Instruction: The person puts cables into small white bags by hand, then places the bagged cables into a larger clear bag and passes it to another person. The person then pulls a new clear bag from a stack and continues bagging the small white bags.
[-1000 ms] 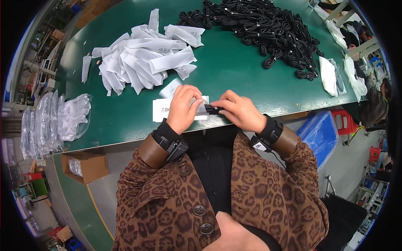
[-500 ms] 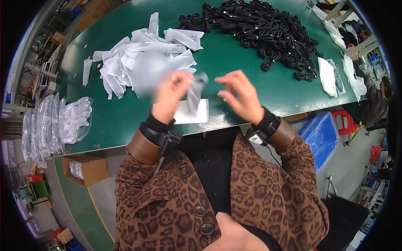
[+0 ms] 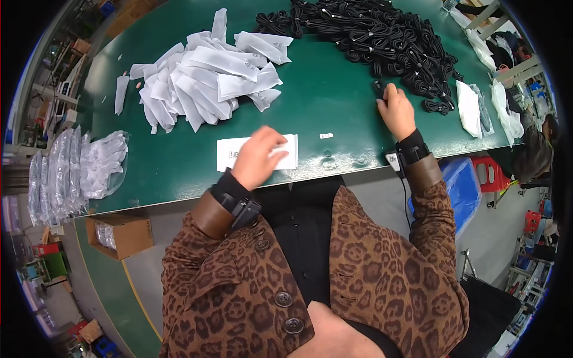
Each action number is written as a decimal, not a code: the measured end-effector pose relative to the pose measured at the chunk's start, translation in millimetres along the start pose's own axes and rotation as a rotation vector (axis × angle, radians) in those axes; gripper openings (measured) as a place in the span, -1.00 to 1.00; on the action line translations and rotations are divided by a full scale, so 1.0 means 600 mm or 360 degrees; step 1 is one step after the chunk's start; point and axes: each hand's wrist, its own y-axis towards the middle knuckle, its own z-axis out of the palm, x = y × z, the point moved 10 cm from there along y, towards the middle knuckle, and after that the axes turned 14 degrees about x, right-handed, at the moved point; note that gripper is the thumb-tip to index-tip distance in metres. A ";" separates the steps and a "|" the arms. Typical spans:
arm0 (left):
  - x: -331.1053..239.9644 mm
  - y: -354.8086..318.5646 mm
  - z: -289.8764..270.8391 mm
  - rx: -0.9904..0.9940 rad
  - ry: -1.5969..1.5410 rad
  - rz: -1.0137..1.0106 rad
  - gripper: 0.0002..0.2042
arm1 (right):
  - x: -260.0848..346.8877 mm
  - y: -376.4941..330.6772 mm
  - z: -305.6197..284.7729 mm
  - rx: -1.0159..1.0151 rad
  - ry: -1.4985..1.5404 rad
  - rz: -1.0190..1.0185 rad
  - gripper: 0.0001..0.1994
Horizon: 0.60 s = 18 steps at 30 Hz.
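My left hand point(image 3: 258, 156) hovers over a flat stack of white pouches point(image 3: 289, 156) near the table's front edge. Its thumb and fingers are apart, slightly blurred, and no object shows between them. Farther right, my right hand point(image 3: 398, 111) pinches a small bundled black cable point(image 3: 378, 89) between thumb and fingers, partly hidden by them. That hand is just in front of a large heap of bundled black cables point(image 3: 382, 42). Left of centre lies a loose pile of white translucent pouches point(image 3: 197, 83), several of them visibly bulging.
A small white label point(image 3: 326, 136) lies on the green table point(image 3: 322, 77). Clear-bagged white gloves point(image 3: 104, 164) sit at the left edge, white packets point(image 3: 468, 110) at the right. Below the table are a cardboard box point(image 3: 122, 235) and a blue-lined bin point(image 3: 459, 197).
My hands have moved apart: the left down to the pouch stack, the right to the cable heap, where it holds a cable. The blurred pouch from between them is gone from there.
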 end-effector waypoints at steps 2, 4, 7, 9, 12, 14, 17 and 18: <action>-0.021 -0.001 0.026 0.0005 0.0260 0.0098 -0.89 | 0.036 -0.013 -0.005 -0.0044 0.0102 -0.0098 -0.70; -0.025 -0.003 0.040 0.0009 0.0389 0.0145 -0.89 | 0.087 -0.026 0.016 0.0326 0.0794 -0.0103 -0.71; -0.002 -0.002 0.047 0.0005 0.0308 0.0011 -0.90 | 0.159 -0.061 0.061 0.0851 0.1605 -0.0104 -0.67; 0.003 -0.004 0.045 -0.0018 0.0224 -0.0043 -0.91 | 0.203 -0.078 0.058 0.0845 0.1688 -0.0264 -0.67; 0.017 -0.007 0.040 -0.0063 0.0049 -0.0153 -0.91 | 0.246 -0.092 0.057 0.0849 0.1722 -0.0432 -0.73; 0.024 -0.009 0.034 -0.0106 -0.0069 -0.0204 -0.91 | 0.259 -0.095 0.053 0.0897 0.1576 -0.0442 -0.75; 0.027 -0.010 0.028 -0.0156 -0.0181 -0.0222 -0.92 | 0.272 -0.099 0.053 0.0986 0.1281 -0.0455 -0.76; 0.027 -0.011 0.026 -0.0182 -0.0234 -0.0215 -0.92 | 0.282 -0.099 0.040 0.0884 0.1178 -0.0593 -0.75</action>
